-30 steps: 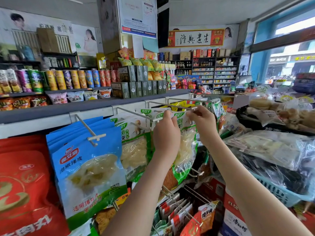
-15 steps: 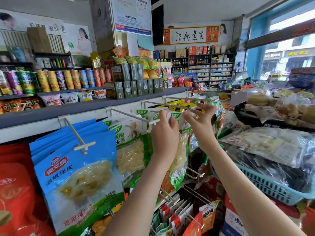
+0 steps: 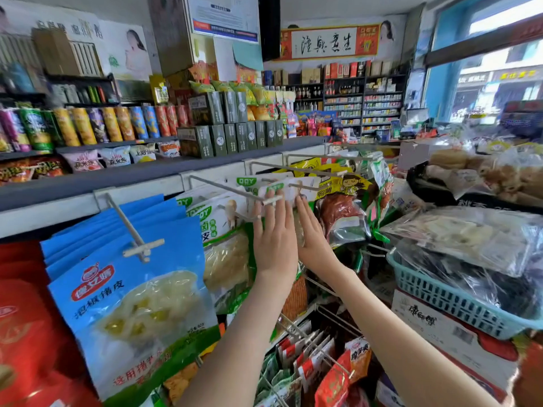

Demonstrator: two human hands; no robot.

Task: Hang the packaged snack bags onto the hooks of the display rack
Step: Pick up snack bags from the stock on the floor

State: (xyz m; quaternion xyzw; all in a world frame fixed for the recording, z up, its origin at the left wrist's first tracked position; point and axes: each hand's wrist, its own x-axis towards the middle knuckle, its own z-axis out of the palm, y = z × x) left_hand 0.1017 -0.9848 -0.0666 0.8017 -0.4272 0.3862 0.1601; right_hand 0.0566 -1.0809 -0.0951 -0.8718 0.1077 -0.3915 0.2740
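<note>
Progress looks good: green-white snack bags sit on their hook; left hand and right hand, both flat and open, press them back, gripping nothing.

Left hand, right hand, fingers straight, flat against hanging green-and-white snack bag

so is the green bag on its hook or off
On: the hook runs through the bag top; left hand and right hand lie flat on it.

Blue snack bags; green-white snack bags; teal basket; red packets.
</note>
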